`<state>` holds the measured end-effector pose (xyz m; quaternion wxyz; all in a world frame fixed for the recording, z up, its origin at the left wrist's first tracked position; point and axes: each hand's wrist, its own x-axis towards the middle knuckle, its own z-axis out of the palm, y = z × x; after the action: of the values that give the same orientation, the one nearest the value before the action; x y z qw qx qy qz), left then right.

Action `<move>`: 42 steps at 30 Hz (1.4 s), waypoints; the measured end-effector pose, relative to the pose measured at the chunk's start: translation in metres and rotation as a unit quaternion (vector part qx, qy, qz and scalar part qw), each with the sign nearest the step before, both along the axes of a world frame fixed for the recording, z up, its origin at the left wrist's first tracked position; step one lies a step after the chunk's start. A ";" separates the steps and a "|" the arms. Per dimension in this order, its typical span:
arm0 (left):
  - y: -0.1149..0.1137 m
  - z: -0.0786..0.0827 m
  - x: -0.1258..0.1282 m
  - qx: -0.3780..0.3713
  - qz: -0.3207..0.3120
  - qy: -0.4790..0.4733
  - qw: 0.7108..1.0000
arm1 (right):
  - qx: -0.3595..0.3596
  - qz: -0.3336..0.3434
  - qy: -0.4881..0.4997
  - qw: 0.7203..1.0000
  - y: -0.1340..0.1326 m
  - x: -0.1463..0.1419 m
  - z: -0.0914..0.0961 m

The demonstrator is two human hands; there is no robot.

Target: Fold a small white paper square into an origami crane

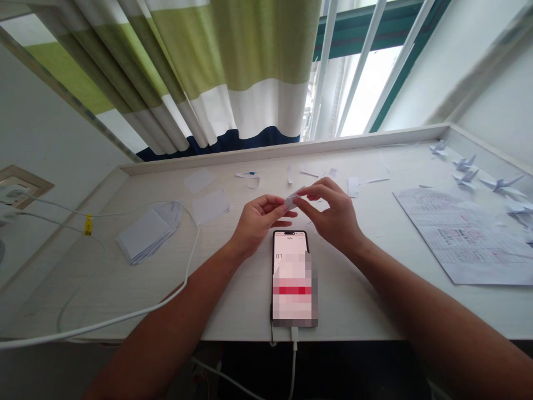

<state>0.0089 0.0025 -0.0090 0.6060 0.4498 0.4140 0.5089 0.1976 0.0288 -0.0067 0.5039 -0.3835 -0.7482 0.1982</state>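
Observation:
A small folded piece of white paper (293,196) is pinched between both hands above the white desk. My left hand (263,219) grips its left side with thumb and index finger, the other fingers partly curled below. On its right side, the fingertips of my right hand (332,210) press on the paper. Its exact folded shape is too small and covered to make out. Just below the hands lies a phone (291,278) with a lit screen, partly blurred, and a white cable (295,339) plugged into its lower end.
Stacked paper squares (144,236) lie at left, near loose squares (210,205) and a long white cable (183,278). Paper scraps (290,175) are strewn behind the hands. Several folded paper cranes (464,176) stand at right beside a written sheet (453,233). Raised edging (287,149) borders the desk's back.

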 end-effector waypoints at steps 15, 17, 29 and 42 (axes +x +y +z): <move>0.001 -0.005 0.003 -0.028 0.016 -0.094 0.995 | 0.092 0.047 -0.078 0.992 0.001 0.000 -0.002; 0.001 -0.006 0.004 -0.025 0.033 -0.094 0.995 | 0.106 0.036 -0.103 0.988 0.000 0.000 -0.003; 0.002 -0.009 0.008 -0.025 0.061 -0.115 0.991 | 0.142 0.022 -0.180 0.973 0.001 0.000 -0.006; 0.000 -0.013 0.014 0.043 0.024 -0.074 0.996 | 0.081 0.010 -0.026 0.996 -0.005 -0.011 -0.009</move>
<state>0.0229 0.0029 -0.0224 0.6025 0.4268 0.3566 0.5724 0.1868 0.0237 -0.0157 0.5118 -0.3388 -0.7783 0.1325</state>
